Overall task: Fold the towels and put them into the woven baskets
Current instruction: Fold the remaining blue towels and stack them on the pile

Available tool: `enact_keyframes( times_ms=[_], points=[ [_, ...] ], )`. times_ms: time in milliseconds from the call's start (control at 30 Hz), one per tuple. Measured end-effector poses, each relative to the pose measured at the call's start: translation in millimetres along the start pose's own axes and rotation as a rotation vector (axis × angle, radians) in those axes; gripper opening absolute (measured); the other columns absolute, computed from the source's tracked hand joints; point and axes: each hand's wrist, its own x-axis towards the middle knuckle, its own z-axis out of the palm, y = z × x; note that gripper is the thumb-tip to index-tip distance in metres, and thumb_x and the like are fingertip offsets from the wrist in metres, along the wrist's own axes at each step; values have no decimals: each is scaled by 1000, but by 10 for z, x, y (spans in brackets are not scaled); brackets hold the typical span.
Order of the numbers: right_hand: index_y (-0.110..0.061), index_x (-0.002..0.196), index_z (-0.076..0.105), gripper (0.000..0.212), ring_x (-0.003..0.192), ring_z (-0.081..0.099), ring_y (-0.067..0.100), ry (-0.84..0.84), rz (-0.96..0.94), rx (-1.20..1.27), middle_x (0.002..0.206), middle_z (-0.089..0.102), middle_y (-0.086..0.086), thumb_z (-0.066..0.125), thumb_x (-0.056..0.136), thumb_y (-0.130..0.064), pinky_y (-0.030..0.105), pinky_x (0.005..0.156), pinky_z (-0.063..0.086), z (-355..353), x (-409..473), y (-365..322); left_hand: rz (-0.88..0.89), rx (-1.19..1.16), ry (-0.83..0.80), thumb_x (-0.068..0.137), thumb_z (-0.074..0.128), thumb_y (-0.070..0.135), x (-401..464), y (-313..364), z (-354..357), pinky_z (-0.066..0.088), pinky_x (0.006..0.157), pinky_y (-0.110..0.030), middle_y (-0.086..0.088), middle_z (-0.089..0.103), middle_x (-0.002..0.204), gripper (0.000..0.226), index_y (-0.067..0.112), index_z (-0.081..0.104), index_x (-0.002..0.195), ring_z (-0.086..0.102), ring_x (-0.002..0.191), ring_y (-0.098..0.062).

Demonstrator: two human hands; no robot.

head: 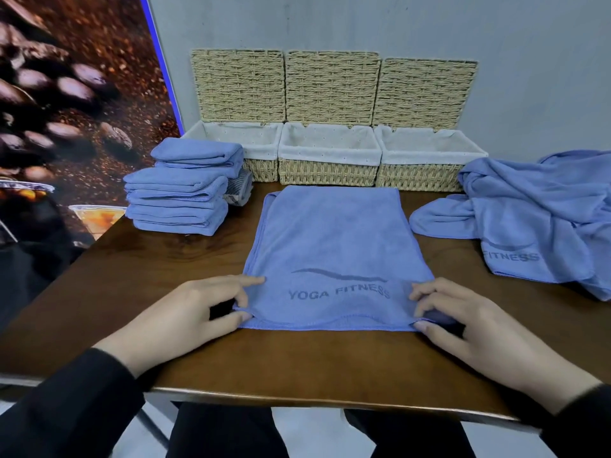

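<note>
Wood of the dark, glossy desk [139,292] is carrying everything. At the centre a soft blue towel [334,239], printed "YOGA FITNESS", is lying flat, folded to a long rectangle. Unfolded towels [535,219] are lying crumpled at the right, and a stack of folded towels [180,193] is sitting at the left. Three woven baskets [329,155] with white liners are standing behind, lids leaning on the wall. The left hand [195,312] and right hand [463,322] are each pinching a near corner of the towel.
</note>
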Motion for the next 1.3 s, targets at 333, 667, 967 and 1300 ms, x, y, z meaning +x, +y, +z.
enact_keyframes(
  times_ms=[333,667,967,1300],
  points=[
    [-38,105,69,19,112,55,2,15,-87,-265,121,54,-28,63,90,-48,28,91,40,-44,23,152,25,109,-40,93,45,66,9,-96,-50,18,111,-21,36,49,135,33,39,59,80,37,133,5],
    [-39,90,55,4,84,54,5,175,8,-12,79,62,-13,57,92,-37,25,72,43,28,317,-419,178,248,157,87,49,73,498,978,497,39,95,-32,15,61,121,60,31,58,129,54,113,-9],
    [-43,79,49,24,79,51,-1,127,-110,-1,83,52,-19,65,96,-37,16,73,34,207,484,-644,-5,-290,227,95,55,42,529,842,448,48,70,-36,7,61,81,12,30,57,92,58,76,-15],
    [-50,66,37,42,65,44,8,96,-102,-9,65,41,-12,70,92,-44,17,71,30,375,595,-547,57,-214,365,94,47,30,461,622,291,46,64,-34,-2,61,73,35,4,70,86,57,68,-14]
  ],
)
